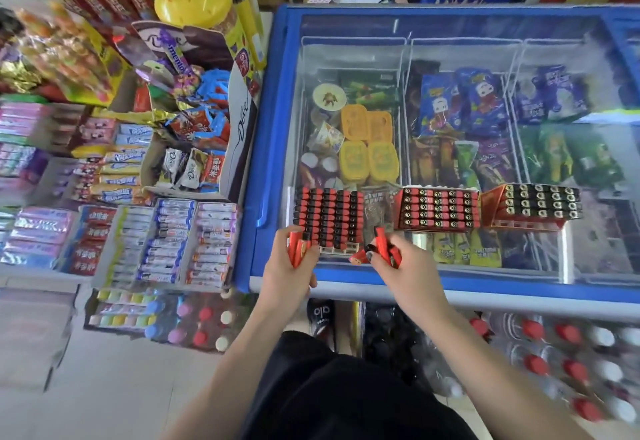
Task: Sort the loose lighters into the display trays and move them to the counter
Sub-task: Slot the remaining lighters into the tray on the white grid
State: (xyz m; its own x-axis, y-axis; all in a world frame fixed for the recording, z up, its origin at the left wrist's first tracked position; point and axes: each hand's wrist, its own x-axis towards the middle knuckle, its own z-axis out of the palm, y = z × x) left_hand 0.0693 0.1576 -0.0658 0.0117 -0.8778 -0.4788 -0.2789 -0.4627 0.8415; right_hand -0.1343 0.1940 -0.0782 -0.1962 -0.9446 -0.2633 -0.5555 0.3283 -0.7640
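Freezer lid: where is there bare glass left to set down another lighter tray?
The freezer lid is bare behind the three trays, and near its front right corner. The front left is crowded: left tray, both hands gripping lighters.

Red-and-black lighters and three display trays on the freezer's glass lid

We see the left tray (327, 220) lying flat with lighters in rows, its near row partly unfilled; the middle tray (438, 211) and the right tray (533, 207) sit packed, black tops showing, the right one tilted. We find loose lighters (358, 257) lying just near of the left tray, and more bunched in each hand.
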